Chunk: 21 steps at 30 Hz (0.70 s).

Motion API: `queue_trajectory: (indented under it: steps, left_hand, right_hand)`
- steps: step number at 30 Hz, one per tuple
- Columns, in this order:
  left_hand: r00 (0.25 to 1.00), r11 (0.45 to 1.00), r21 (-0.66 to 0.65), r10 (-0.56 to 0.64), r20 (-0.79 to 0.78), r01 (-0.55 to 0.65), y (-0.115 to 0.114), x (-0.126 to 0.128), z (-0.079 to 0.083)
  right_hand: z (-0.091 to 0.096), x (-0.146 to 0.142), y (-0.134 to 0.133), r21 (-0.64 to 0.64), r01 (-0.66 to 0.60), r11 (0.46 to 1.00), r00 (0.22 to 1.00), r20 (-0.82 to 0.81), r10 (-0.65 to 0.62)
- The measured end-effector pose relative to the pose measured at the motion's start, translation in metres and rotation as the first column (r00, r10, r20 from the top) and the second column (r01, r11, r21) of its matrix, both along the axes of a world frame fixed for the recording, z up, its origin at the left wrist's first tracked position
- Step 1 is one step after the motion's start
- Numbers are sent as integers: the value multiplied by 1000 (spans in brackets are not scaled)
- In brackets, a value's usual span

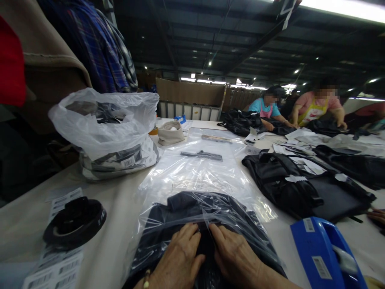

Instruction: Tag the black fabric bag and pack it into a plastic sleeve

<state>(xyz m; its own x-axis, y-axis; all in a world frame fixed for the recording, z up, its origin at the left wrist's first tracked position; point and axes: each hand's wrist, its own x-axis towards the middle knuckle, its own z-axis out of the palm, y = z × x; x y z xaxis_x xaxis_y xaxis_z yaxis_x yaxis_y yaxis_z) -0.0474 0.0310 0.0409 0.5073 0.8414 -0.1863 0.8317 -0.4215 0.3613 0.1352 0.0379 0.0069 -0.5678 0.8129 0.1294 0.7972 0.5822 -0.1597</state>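
A dark folded garment [192, 208] lies inside a clear plastic bag [198, 172] on the white table [117, 208] right in front of me. My left hand [180, 257] and my right hand [234, 257] rest side by side on the near end of the garment. Their fingers lie flat and stretched forward, pressing the dark cloth under the plastic film. Neither hand grips anything.
A black belt coil [75, 220] lies on barcode label sheets [57, 269] at the left. Behind it stands a white plastic bag [111, 128] of tagged items. A blue tape dispenser [325, 253] and black garments [303, 184] lie at the right. Other people [319, 106] work at the far end.
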Motion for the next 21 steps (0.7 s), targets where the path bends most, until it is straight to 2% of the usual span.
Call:
queue_trajectory:
  steps: [2,5,8,11,13,17,19,21]
  left_hand:
    - [1000,999,54,0,-18,1,0,-1,-3]
    - [1000,973,227,27,-1,-26,2,-3,-9]
    - [999,917,397,38,26,-45,4,-5,-17]
    - [999,861,507,40,13,-41,5,-7,-26]
    - [998,825,563,62,-11,-45,6,-8,-29]
    - [994,787,617,60,-86,6,9,-9,-30]
    - [994,786,617,28,-106,44,11,-9,-28]
    - [993,791,608,10,-114,62,13,-8,-25]
  right_hand:
    - [1,3,2,10,46,999,995,-93,-45]
    - [6,9,5,-37,173,984,946,-273,-176]
    - [10,15,6,-182,254,950,861,-404,-308]
    - [12,17,4,-340,242,909,788,-478,-388]
    - [13,16,3,-485,210,849,725,-505,-468]
    - [19,9,0,-781,-3,625,532,-530,-660]
    - [23,6,-1,-825,-111,554,471,-534,-702]
    - [26,5,-2,-837,-161,523,442,-535,-720]
